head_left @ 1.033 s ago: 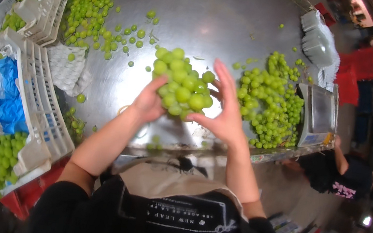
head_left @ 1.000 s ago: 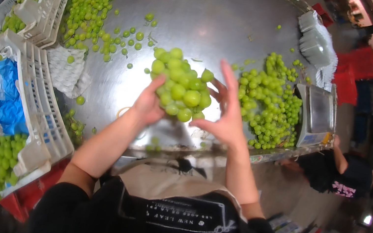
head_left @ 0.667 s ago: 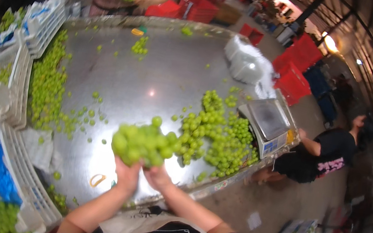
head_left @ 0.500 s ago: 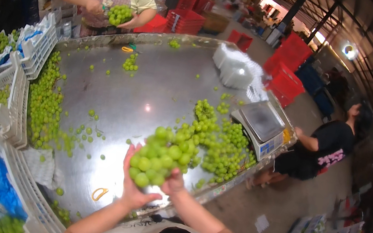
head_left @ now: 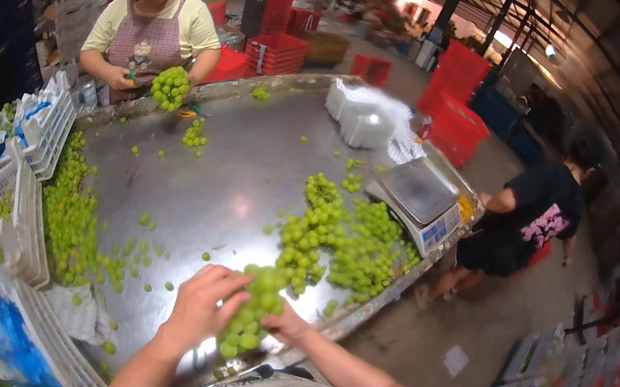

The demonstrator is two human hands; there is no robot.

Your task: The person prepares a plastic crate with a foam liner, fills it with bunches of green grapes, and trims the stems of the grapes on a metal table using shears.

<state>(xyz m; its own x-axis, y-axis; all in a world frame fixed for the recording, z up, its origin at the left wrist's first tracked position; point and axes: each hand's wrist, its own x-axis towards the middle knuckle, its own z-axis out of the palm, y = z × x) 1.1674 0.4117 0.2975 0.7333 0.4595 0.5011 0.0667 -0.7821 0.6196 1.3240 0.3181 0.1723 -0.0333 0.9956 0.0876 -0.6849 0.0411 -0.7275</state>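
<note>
A bunch of green grapes (head_left: pixel 251 320) is upright in front of my body, above the near edge of the metal table (head_left: pixel 179 228). My right hand (head_left: pixel 288 325) grips the bunch from its right side, fingers partly hidden behind the grapes. On the other side, my left hand (head_left: pixel 204 301) reaches in with fingers and thumb apart, the fingertips at the bunch's upper left edge. Whether they pinch a single grape is hard to see. Just beyond lies a heap of grape bunches (head_left: pixel 317 224), with more bunches (head_left: pixel 371 246) to its right.
A scale (head_left: pixel 418 192) and clear plastic boxes (head_left: pixel 364 124) stand at the far right. White crates (head_left: pixel 34 207) line the left side beside loose grapes (head_left: pixel 72 201). Across the table a co-worker (head_left: pixel 147 36) holds another bunch (head_left: pixel 170 88). Another person (head_left: pixel 539 209) stands right.
My left hand has come from under the bunch to its upper left side. The bunch now hangs more upright in my right hand. The view has shifted; the co-worker has lowered their bunch.
</note>
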